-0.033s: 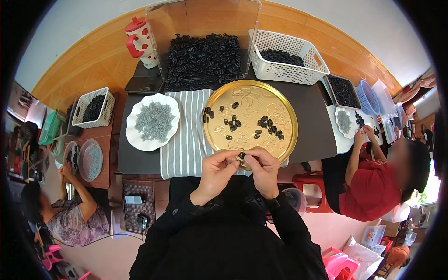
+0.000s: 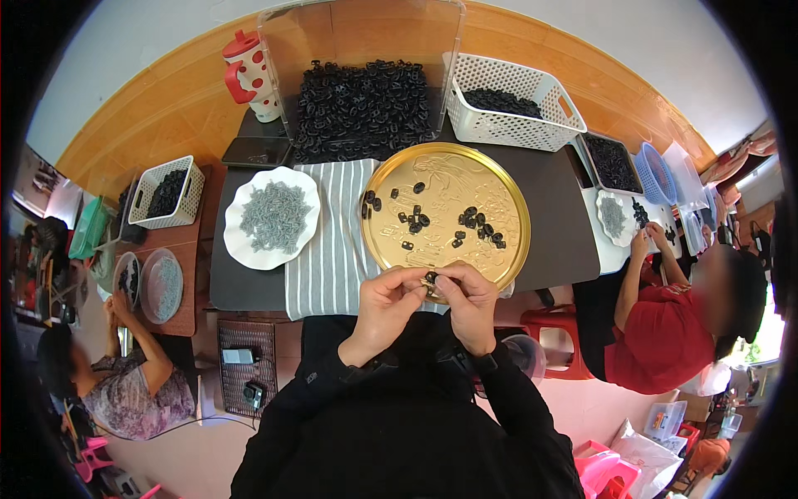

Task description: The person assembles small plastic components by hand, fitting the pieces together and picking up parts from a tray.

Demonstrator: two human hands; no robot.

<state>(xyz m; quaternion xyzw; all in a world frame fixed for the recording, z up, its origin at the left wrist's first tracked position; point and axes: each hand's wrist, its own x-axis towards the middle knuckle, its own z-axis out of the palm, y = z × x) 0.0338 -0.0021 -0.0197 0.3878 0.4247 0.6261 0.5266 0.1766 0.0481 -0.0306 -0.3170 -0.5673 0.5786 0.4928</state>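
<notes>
Close to my body, above the near rim of a round gold tray [image 2: 445,158], my two hands meet at the fingertips. Between them is a small black plastic piece [image 2: 431,277], partly covered by my fingers. My left hand [image 2: 382,312] pinches it with thumb and forefinger, and my right hand [image 2: 470,309] grips it from the other side. Whether a second small part is in the fingers cannot be made out. Several loose black oval pieces [image 2: 470,218] lie scattered on the tray. Left of it, a white scalloped plate [image 2: 235,241] holds a heap of small grey parts [image 2: 275,216].
A striped cloth [image 2: 312,283] lies partly under the tray. Behind stand a clear bin [image 2: 277,50] heaped with black pieces, a white perforated basket [image 2: 499,126] and a spotted tumbler [image 2: 249,71]. A person in red [image 2: 661,341] works at right, another person [image 2: 137,395] at left.
</notes>
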